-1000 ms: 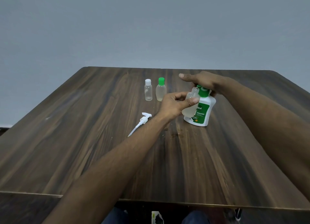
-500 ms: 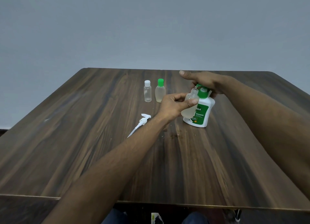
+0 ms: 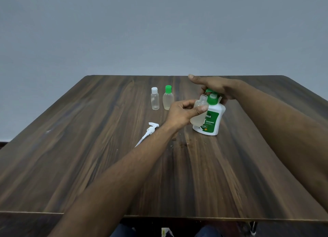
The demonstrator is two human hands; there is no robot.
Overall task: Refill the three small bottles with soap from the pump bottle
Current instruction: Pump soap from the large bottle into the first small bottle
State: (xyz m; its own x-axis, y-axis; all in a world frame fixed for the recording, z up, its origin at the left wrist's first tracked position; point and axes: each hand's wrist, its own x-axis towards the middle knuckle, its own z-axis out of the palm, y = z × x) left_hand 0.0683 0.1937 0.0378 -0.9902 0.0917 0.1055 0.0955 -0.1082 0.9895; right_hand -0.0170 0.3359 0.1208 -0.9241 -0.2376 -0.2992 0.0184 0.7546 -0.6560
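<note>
My left hand (image 3: pixel 182 112) grips an uncapped small clear bottle (image 3: pixel 198 116), partly filled with pale liquid, and holds it against the white pump bottle (image 3: pixel 212 119) with the green label. My right hand (image 3: pixel 214 86) rests on top of the green pump head (image 3: pixel 212 96), index finger stretched out to the left, the other fingers curled down over the pump. The small bottle's open neck sits just below the green nozzle. Two capped small bottles stand further back: one with a white cap (image 3: pixel 155 101) and one with a green cap (image 3: pixel 168 100).
A loose white pump with a long tube (image 3: pixel 148 133) lies on the dark wooden table (image 3: pixel 88 157) left of my left forearm. Small drops spot the wood near the table's middle. A grey wall stands behind the far edge.
Both hands and the bottles stay nearly where they were; my right hand on the pump head sits slightly lower over the nozzle. The view has shifted a little.
</note>
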